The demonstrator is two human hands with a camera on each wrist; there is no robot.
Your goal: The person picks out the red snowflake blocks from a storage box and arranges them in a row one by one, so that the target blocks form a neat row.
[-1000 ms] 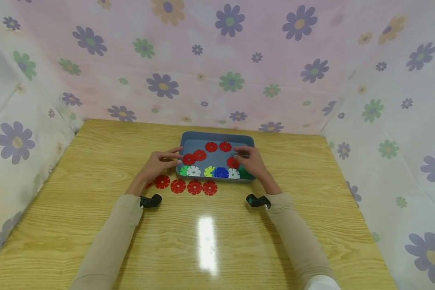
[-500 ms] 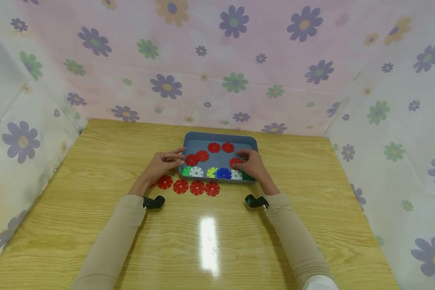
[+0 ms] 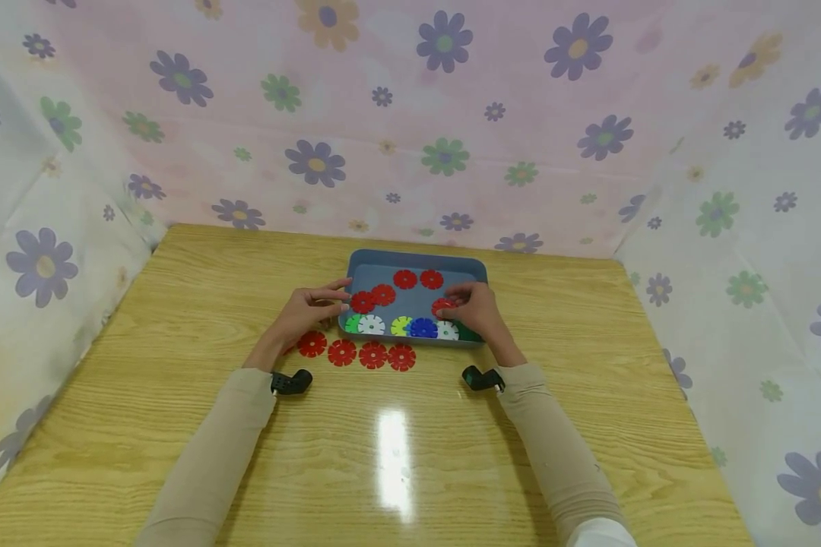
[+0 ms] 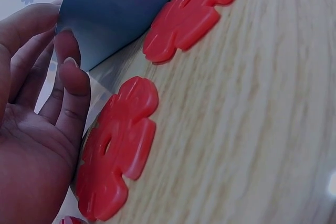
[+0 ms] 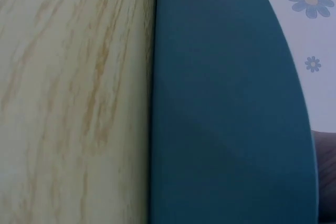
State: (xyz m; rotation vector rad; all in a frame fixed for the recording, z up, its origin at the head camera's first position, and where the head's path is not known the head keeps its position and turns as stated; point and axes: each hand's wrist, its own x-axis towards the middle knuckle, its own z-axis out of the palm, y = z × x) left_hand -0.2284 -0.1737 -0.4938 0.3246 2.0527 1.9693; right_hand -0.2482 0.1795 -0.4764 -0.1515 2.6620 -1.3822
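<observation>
My left hand (image 3: 305,310) is at the left end of a blue-grey tray (image 3: 417,257), its fingertips right at the rim. In the left wrist view, the lower fingers of that hand (image 4: 37,93) curl loosely beside the tray's corner. Over the tray's right end, my right hand (image 3: 474,309) has its thumb and fingers at a red notched snowflake disc (image 3: 442,305), pinching it at the edge. Several more red discs (image 3: 405,279) lie in the tray. Along its near side are green, white (image 3: 372,325), yellow (image 3: 401,326) and blue (image 3: 423,327) discs. The tray's outer wall (image 5: 231,98) hides the right fingers in the right wrist view.
Several red discs (image 3: 342,352) lie in a row on the wooden table (image 3: 315,456) just before the tray, one partly under the left wrist. Flower-patterned cloth (image 3: 397,114) stands behind the table and at both sides.
My right hand has lowered slightly, and its thumb and fingers have closed on the red disc at the tray's right end. The left hand keeps its place at the rim. The view has shifted slightly.
</observation>
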